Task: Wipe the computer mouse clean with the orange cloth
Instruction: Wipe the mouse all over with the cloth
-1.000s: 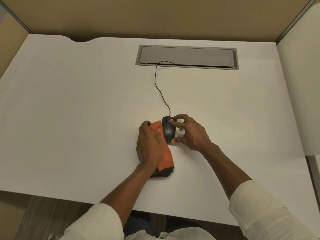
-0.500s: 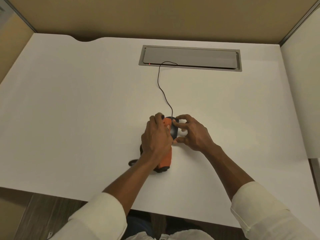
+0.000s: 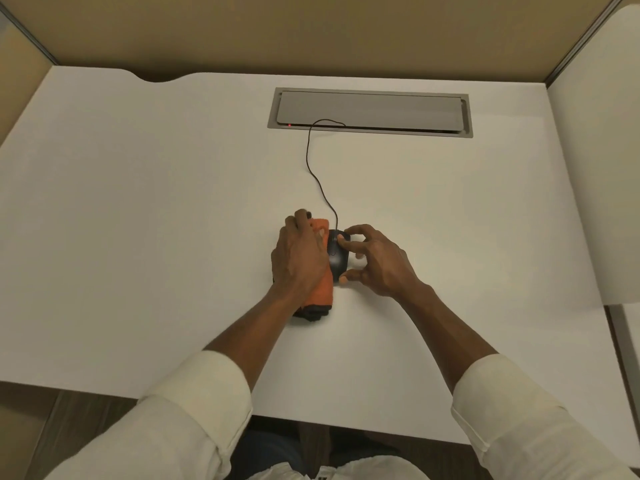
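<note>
A black wired computer mouse [image 3: 338, 257] lies near the middle of the white desk [image 3: 156, 237]. My right hand [image 3: 375, 263] pinches it from the right, fingertips at its front and thumb at its rear. The folded orange cloth [image 3: 320, 289] with a dark underside lies pressed against the mouse's left side. My left hand [image 3: 299, 259] covers most of the cloth and holds it, fingers curled over its far end. Only the cloth's far tip and near end show.
The mouse's thin black cable [image 3: 317, 174] runs back into a grey cable hatch [image 3: 370, 111] set in the desk. Tan partition walls [image 3: 311, 32] close the desk at the back and left, and a white panel [image 3: 599, 168] stands at the right.
My left hand with the cloth slid over the mouse's left side and has now drawn back left, uncovering more of the mouse. My right hand has kept its hold.
</note>
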{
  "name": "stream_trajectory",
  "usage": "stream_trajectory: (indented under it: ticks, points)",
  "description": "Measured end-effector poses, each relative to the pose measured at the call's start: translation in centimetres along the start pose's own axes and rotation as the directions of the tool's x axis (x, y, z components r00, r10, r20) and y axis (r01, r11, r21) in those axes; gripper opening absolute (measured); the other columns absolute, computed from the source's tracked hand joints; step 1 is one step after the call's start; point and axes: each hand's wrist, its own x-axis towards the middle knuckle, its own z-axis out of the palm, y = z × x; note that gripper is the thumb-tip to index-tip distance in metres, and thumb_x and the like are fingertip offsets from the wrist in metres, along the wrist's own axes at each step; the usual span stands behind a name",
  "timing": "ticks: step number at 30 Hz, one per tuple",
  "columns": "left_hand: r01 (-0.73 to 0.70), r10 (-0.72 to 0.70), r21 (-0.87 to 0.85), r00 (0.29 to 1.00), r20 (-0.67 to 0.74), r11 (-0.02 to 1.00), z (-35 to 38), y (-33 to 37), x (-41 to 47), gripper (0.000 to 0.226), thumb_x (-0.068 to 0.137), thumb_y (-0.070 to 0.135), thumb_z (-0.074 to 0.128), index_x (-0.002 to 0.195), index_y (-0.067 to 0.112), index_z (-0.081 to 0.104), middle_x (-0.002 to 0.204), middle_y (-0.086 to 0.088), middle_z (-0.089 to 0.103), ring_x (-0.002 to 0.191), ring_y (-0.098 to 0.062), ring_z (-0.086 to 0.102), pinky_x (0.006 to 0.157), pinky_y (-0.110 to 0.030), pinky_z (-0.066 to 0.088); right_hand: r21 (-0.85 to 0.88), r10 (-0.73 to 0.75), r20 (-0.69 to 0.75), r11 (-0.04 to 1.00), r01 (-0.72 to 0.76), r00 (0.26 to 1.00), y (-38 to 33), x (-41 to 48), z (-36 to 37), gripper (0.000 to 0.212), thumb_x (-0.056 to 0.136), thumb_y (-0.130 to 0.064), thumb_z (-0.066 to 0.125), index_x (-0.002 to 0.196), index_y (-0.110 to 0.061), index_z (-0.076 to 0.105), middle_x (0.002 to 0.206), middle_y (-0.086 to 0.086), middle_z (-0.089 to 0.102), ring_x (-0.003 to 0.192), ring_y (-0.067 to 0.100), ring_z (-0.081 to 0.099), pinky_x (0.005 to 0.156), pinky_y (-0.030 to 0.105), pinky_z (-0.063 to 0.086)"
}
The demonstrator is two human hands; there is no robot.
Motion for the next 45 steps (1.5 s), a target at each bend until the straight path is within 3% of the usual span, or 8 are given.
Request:
stream_trajectory:
  ticks: [5, 12, 17, 25, 32, 35, 41, 45]
  points:
    - [0.115, -0.119, -0.096, 0.992, -0.04, 0.989, -0.4, -0.5, -5.2, 0.041, 0.104, 0.033, 0.055, 0.139, 0.019, 0.038, 0.135, -0.007, 0.056, 0.116, -0.03, 0.062, 0.083, -0.045, 0.055, 0.004, 0.003, 0.006, 1.0, -0.003, 1.0, 0.1, 0.1, 0.0, 0.076, 0.076, -0.049, 0.089, 0.144, -0.039, 0.059, 0.153, -0.016, 0.045, 0.111, 0.014, 0.062, 0.075, 0.031, 0.044]
    - [-0.022, 0.022, -0.013, 1.0, 0.016, 1.0, -1.0, 0.6, -8.6, 0.061, 0.096, 0.025, 0.068, 0.145, 0.016, 0.035, 0.127, -0.008, 0.054, 0.103, -0.025, 0.062, 0.069, -0.039, 0.061, -0.006, -0.009, -0.002, 1.0, 0.009, 1.0, 0.2, 0.1, 0.2, 0.076, 0.075, -0.053, 0.088, 0.144, -0.038, 0.06, 0.153, -0.015, 0.047, 0.113, 0.016, 0.063, 0.073, 0.03, 0.042]
    - [-0.167, 0.162, 0.141, 0.986, 0.045, 0.976, -1.3, 2.4, -6.2, 0.072, 0.078, 0.018, 0.08, 0.14, 0.011, 0.045, 0.118, -0.008, 0.055, 0.098, -0.024, 0.059, 0.057, -0.031, 0.05, -0.008, -0.03, -0.013, 1.0, 0.03, 0.999, 0.1, -0.1, 0.1, 0.065, 0.075, -0.056, 0.086, 0.135, -0.049, 0.061, 0.15, -0.017, 0.047, 0.106, 0.013, 0.063, 0.071, 0.031, 0.045]
    - [-0.057, 0.056, 0.095, 0.998, 0.013, 0.994, -0.6, 2.1, -0.8, 0.046, 0.098, 0.031, 0.06, 0.137, 0.012, 0.045, 0.123, -0.012, 0.059, 0.109, -0.029, 0.061, 0.071, -0.038, 0.048, 0.002, -0.021, -0.02, 1.0, 0.021, 1.0, 0.2, 0.0, 0.3, 0.078, 0.073, -0.057, 0.088, 0.143, -0.04, 0.06, 0.152, -0.014, 0.049, 0.113, 0.017, 0.062, 0.072, 0.03, 0.044]
    - [-0.024, 0.022, 0.063, 0.999, 0.036, 0.998, 0.3, 0.6, 2.3, 0.043, 0.099, 0.032, 0.062, 0.135, 0.016, 0.045, 0.126, -0.01, 0.06, 0.11, -0.029, 0.063, 0.075, -0.035, 0.045, 0.002, -0.017, -0.002, 1.0, 0.017, 1.0, 0.2, 0.1, 0.2, 0.076, 0.074, -0.053, 0.089, 0.143, -0.037, 0.061, 0.153, -0.013, 0.048, 0.109, 0.016, 0.064, 0.072, 0.03, 0.044]
    - [-0.008, 0.008, 0.044, 1.0, 0.008, 0.999, 0.3, 0.4, 1.5, 0.041, 0.104, 0.035, 0.053, 0.138, 0.015, 0.043, 0.128, -0.01, 0.059, 0.113, -0.03, 0.062, 0.078, -0.038, 0.048, 0.01, -0.008, 0.001, 1.0, 0.008, 1.0, 0.0, 0.0, 0.1, 0.076, 0.074, -0.052, 0.09, 0.143, -0.037, 0.061, 0.153, -0.014, 0.048, 0.105, 0.014, 0.065, 0.072, 0.029, 0.043]
    - [0.097, -0.098, -0.048, 0.995, -0.028, 0.994, -0.3, 0.6, -3.3, 0.04, 0.106, 0.032, 0.051, 0.14, 0.014, 0.04, 0.129, -0.011, 0.057, 0.11, -0.031, 0.062, 0.079, -0.041, 0.054, 0.011, 0.006, -0.004, 1.0, -0.006, 1.0, 0.0, -0.1, 0.0, 0.077, 0.075, -0.049, 0.09, 0.145, -0.04, 0.059, 0.154, -0.016, 0.046, 0.118, 0.016, 0.061, 0.075, 0.03, 0.044]
    - [0.173, -0.172, -0.114, 0.985, 0.022, 0.978, -0.6, 0.2, -6.3, 0.046, 0.106, 0.03, 0.051, 0.146, 0.013, 0.036, 0.136, -0.011, 0.053, 0.115, -0.031, 0.062, 0.085, -0.042, 0.054, -0.014, -0.006, -0.003, 1.0, 0.006, 1.0, 0.1, 0.0, 0.1, 0.078, 0.075, -0.048, 0.09, 0.146, -0.039, 0.058, 0.155, -0.014, 0.046, 0.119, 0.018, 0.061, 0.075, 0.03, 0.045]
